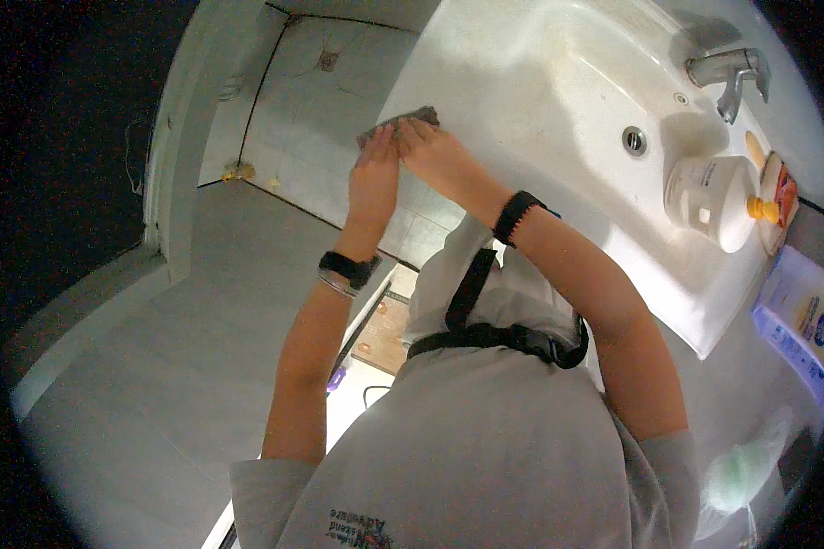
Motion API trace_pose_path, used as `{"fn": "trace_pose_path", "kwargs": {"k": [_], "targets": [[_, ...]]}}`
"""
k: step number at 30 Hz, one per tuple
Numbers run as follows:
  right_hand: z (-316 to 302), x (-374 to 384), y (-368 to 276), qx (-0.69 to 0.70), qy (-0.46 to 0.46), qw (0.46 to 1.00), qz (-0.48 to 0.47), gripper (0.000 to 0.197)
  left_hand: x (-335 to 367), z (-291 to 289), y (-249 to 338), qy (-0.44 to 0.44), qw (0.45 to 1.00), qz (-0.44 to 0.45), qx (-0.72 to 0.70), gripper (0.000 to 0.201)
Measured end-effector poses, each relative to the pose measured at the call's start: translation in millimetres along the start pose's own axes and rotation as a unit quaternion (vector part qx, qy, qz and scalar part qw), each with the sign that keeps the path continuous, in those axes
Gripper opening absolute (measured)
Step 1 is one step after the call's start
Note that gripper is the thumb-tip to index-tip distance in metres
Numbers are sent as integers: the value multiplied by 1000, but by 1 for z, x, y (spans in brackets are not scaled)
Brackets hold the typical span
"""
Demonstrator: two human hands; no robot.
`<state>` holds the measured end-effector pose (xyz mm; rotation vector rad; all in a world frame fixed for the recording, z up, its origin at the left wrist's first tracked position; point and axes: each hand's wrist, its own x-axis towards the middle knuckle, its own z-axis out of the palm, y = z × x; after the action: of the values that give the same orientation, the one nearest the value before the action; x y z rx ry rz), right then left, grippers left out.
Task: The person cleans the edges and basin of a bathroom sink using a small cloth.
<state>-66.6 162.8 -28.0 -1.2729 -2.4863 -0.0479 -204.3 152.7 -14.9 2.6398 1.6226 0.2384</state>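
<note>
Both my hands meet at the left edge of a white sink [485, 110]. Between them is a small dark grey cloth [423, 115], bunched up, with much of it hidden under my fingers. My left hand [374, 178] pinches its near left part, fingers pressed together. Right beside it, my right hand [435, 157] grips the cloth's other part, fingers curled over it. The cloth is at the rim's corner; I cannot tell whether it touches the sink.
A metal faucet [732, 73] and drain [634, 141] are at the sink's right. On its rim stands a white bottle [710, 197] with a yellow cap. A purple-white package [796, 311] lies farther right. Below the cloth is a tiled floor [311, 137]; a door frame [169, 137] stands left.
</note>
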Motion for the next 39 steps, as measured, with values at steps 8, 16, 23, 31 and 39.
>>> {"fn": "trace_pose_path", "kwargs": {"k": [8, 16, 23, 31, 39], "targets": [[-7, -37, -13, 30, 6, 999, 37, 30, -15, -10, 17, -90, 973, -84, -193, 31], [-11, -34, -15, 49, 37, 996, 60, 26, -13, -14, 10, -36, 995, 53, -80, 31], [0, -6, -9, 18, 31, 997, 66, 24, 8, -14, -7, -64, 993, 29, -93, 30], [-8, -31, -21, 72, 73, 991, 81, 17, -13, -12, -1, -34, 992, 68, -96, 25], [-3, -14, -21, 58, 37, 994, 88, 19, -3, -14, -16, -50, 990, 75, -108, 25]]}}
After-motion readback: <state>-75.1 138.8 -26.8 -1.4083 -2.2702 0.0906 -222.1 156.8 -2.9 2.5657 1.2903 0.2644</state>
